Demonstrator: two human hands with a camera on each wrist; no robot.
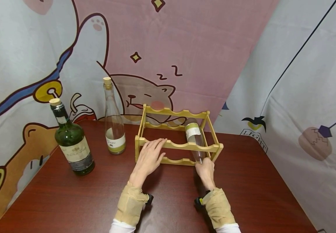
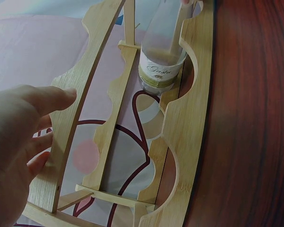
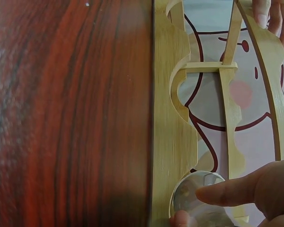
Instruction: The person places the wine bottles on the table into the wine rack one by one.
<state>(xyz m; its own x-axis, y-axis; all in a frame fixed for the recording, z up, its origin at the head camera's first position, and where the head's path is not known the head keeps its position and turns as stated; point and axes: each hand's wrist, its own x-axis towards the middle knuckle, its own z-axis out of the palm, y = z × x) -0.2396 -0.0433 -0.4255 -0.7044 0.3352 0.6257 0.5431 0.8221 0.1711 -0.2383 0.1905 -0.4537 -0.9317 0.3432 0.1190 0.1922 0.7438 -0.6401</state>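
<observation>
A light wooden wine rack (image 1: 179,146) stands on the table. My left hand (image 1: 150,155) holds its upper front rail near the left end; in the left wrist view the thumb (image 2: 64,100) lies over one face of the rail and the other fingers reach behind it. In the rack's lower tier, at the right end, lies a clear glass bottle (image 1: 194,134) with a white and yellow-green label, its neck toward me. My right hand (image 1: 205,170) grips that neck at the front of the rack. In the right wrist view, the thumb (image 3: 222,192) presses against the glass.
Left of the rack stand two corked bottles, a clear wine bottle (image 1: 115,129) and a green wine bottle (image 1: 75,145) nearer me. All are on a dark red-brown wooden table (image 1: 258,194). A printed cloth (image 1: 200,48) hangs behind the table's back edge.
</observation>
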